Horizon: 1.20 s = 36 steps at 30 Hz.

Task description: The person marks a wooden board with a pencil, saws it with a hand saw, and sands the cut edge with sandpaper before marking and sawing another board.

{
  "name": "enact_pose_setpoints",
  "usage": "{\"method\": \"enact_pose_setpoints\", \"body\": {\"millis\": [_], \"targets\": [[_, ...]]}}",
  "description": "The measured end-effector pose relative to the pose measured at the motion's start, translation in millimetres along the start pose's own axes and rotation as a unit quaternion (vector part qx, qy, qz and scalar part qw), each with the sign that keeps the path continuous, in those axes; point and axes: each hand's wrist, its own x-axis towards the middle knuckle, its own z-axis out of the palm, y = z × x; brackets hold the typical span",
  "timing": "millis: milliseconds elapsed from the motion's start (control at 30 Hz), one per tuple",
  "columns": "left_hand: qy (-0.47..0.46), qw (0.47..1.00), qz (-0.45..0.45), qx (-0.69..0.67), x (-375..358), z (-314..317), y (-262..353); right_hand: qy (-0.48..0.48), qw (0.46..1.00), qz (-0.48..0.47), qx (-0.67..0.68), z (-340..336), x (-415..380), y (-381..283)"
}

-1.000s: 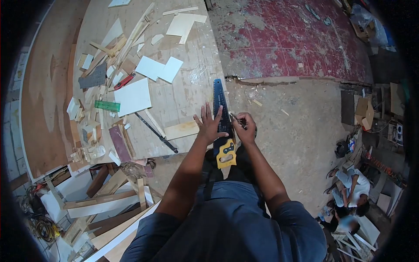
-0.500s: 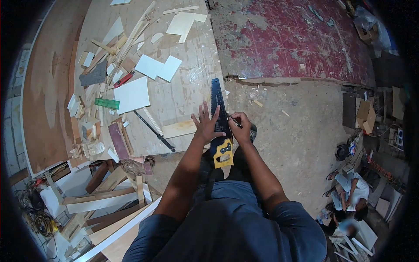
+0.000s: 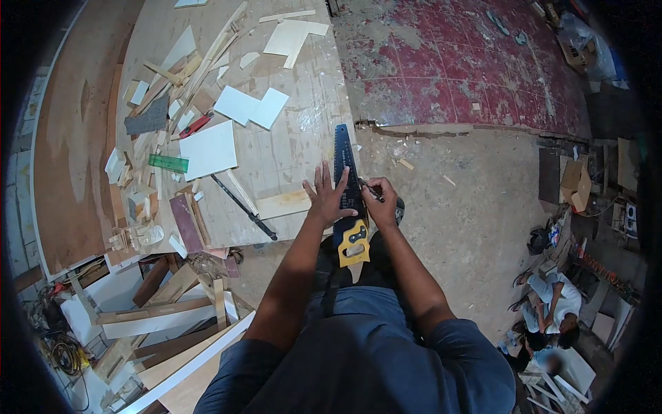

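A hand saw with a dark blade [image 3: 348,183] and a yellow handle [image 3: 354,247] lies lengthwise at the table's right edge, handle toward my body. My left hand [image 3: 328,198] rests flat on the blade, fingers spread. Beside the blade's right edge, my right hand [image 3: 381,201] pinches a thin dark pen or pencil [image 3: 370,190], its tip end close to the blade. Below the handle the end of a light wooden strip [image 3: 356,272] pokes out; the saw covers much of it. A pale board [image 3: 283,204] lies left of my left hand.
Wood offcuts, white panels [image 3: 208,150], a green block [image 3: 168,163], a red-handled tool [image 3: 197,125] and a long black bar [image 3: 243,206] lie on the worktable [image 3: 303,90]. Scrap boards [image 3: 162,319] pile up lower left. People [image 3: 552,307] sit lower right near shelves.
More of the light wooden strip shows below the saw handle. The handle has shifted very slightly; both hands stay nearly where they were.
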Motion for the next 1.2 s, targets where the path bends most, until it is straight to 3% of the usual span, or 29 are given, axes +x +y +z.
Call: {"method": "enact_pose_setpoints", "body": {"millis": [1200], "targets": [[0.009, 1.000, 0.003, 0.004, -0.4, 1.9, -0.4, -0.011, 1.000, 0.017, -0.001, -2.0, -0.9, 5.8]]}}
